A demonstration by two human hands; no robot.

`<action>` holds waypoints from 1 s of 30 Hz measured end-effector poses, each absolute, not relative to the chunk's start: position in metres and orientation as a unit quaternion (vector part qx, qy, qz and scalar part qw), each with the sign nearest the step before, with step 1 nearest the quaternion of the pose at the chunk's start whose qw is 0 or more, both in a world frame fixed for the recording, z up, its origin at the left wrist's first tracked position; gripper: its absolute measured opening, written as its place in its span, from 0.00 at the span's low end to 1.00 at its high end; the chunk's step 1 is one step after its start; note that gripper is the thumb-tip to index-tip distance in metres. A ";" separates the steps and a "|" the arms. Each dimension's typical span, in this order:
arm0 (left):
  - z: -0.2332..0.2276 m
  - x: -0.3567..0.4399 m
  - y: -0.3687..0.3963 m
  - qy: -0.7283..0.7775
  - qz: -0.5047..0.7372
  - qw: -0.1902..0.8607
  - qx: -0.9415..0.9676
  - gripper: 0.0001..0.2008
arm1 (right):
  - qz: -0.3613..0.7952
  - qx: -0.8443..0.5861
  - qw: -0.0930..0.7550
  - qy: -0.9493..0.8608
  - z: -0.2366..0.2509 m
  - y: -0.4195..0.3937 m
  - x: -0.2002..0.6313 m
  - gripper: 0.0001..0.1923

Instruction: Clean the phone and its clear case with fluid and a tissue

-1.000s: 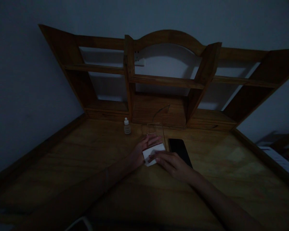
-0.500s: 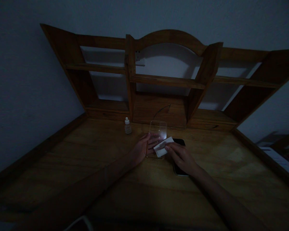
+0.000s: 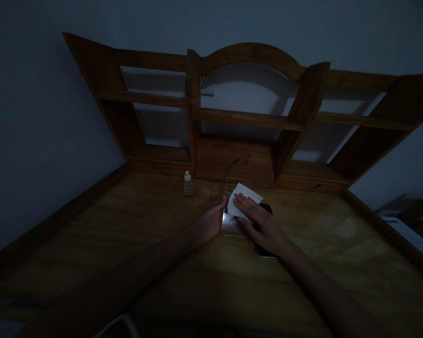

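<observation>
starting from the left, a small bottle (image 3: 188, 187) with a white cap stands upright on the wooden tabletop (image 3: 141, 220), near the foot of the shelf unit (image 3: 246, 115) and out of both hands' way. next comes my left hand (image 3: 211, 221), gripping the clear case (image 3: 231, 229) by its left edge, thumb at the rim and fingers partly hidden behind it. the case is at the middle of my work, lifted toward me at a tilt, as far as the dim light lets me judge, with a bright glint low on its face. over its upper part lies the white cloth (image 3: 247, 191), perhaps paper, one corner sticking out past my fingertips. my right hand (image 3: 261, 221) has hold of that cloth, fingers spread flat across it and pressing it to the case; whether my thumb pinches its edge i can't tell. farther right, partly under that hand, the dark phone (image 3: 263, 251) lies on the tabletop. i'd judge the step in hand to be wiping the face of the case. the next move, i think, calls for a steady left grip and an even, light stroke toward the glinting lower part, which the cloth doesn't cover.
</observation>
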State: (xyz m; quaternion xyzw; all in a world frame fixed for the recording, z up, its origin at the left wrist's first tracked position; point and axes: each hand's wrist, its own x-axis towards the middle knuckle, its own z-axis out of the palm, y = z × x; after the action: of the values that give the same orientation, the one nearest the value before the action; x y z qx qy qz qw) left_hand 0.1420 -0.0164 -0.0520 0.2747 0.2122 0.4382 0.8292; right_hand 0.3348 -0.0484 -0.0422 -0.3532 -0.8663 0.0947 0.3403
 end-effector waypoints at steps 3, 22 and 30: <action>-0.058 0.141 -0.013 0.203 0.445 0.832 0.261 0.11 | 0.089 -0.348 0.331 -0.873 -0.046 -0.048 0.334 0.31; -0.063 0.142 -0.006 0.276 0.424 0.825 0.253 0.17 | 0.198 -0.262 0.302 -0.895 -0.049 -0.056 0.322 0.23; -0.054 0.139 -0.009 0.237 0.451 0.812 0.285 0.16 | 0.248 -0.254 0.306 -0.884 -0.046 -0.062 0.319 0.16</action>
State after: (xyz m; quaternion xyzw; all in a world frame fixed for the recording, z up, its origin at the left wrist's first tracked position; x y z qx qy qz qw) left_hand 0.1389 -0.0094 -0.0536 0.2845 0.2372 0.4513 0.8118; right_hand 0.3195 -0.0622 -0.0457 -0.2536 -0.8836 0.2475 0.3061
